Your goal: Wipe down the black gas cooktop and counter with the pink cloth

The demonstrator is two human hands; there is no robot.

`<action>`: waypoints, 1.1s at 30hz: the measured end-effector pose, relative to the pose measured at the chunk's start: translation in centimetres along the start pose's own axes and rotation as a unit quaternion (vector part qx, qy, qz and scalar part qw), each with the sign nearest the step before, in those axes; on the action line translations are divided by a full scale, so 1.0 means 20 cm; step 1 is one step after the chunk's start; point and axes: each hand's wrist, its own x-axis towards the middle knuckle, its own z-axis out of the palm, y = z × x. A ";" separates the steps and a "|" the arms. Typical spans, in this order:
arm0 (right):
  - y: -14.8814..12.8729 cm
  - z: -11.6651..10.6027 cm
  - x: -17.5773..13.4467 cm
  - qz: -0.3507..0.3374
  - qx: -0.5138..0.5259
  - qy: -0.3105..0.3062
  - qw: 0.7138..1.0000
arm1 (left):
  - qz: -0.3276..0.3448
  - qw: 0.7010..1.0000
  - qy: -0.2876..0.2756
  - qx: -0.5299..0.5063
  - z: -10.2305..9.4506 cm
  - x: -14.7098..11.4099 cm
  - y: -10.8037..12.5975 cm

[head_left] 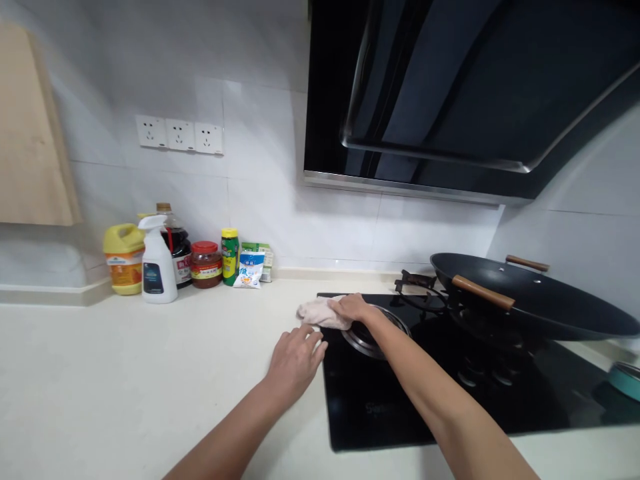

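A pale pinkish-white cloth (320,312) lies bunched across the back left corner of the black glass gas stove (380,413), partly over the counter. My right hand (353,308) grips it, fingers closed into the fabric, with the forearm crossing above the left burner (367,343). Beside the stove's left edge, my left hand (296,360) hovers or rests low over the counter; contact is hard to tell. Its fingers are loosely bent and apart, and I see nothing held in them.
A black wok (530,293) with wooden handles sits on the right burner, under the range hood (425,93). Along the wall stand a white spray bottle (157,263), a yellow jug (124,260), a red-lidded jar (206,265) and a green bottle (230,257). A teal item (626,381) lies far right.
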 end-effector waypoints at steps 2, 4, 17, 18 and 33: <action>-0.05 0.01 -0.06 -0.026 -0.003 -0.007 1.000 | -0.011 1.000 0.013 -0.011 0.01 0.00 -0.02; -0.08 0.02 -0.15 -0.051 -0.007 -0.006 0.999 | -0.014 1.000 0.016 -0.021 0.02 0.01 -0.02; 0.08 0.11 -0.76 -0.071 0.099 0.068 0.990 | -0.007 0.988 -0.020 -0.154 -0.01 -0.01 0.04; 0.09 0.10 -0.78 -0.050 0.117 0.072 0.989 | -0.008 0.988 -0.025 -0.154 0.00 -0.01 0.04; -0.26 0.08 -0.52 -0.003 0.086 0.035 0.996 | -0.041 0.982 -0.023 -0.181 0.04 0.00 -0.03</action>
